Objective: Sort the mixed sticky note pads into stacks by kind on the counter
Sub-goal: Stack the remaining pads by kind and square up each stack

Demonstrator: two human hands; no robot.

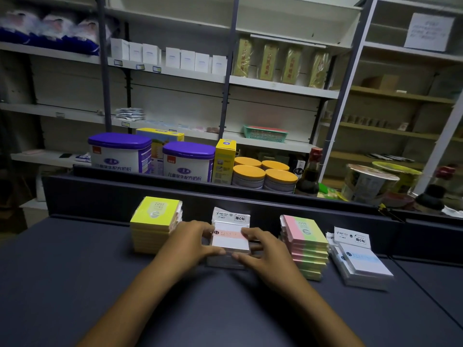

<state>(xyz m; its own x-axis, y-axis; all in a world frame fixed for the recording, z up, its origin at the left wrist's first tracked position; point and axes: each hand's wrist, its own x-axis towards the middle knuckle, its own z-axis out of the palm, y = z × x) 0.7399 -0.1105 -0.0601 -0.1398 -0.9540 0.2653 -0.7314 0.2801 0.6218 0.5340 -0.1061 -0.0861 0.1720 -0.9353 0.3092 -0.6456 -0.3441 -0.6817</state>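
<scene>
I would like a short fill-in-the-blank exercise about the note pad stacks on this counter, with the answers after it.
1. The counter holds ___ stacks of pads.
2. Both hands grip the stack whose top pad has a ___ band.
3. The leftmost stack is ___ in colour.
4. The left hand and right hand hold the pink-banded stack from ___ sides.

Answers: four; pink; yellow; opposite

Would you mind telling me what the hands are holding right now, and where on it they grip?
Both hands, left hand and right hand, hold the pink-banded pad topping the middle stack, by its side edges.
</scene>
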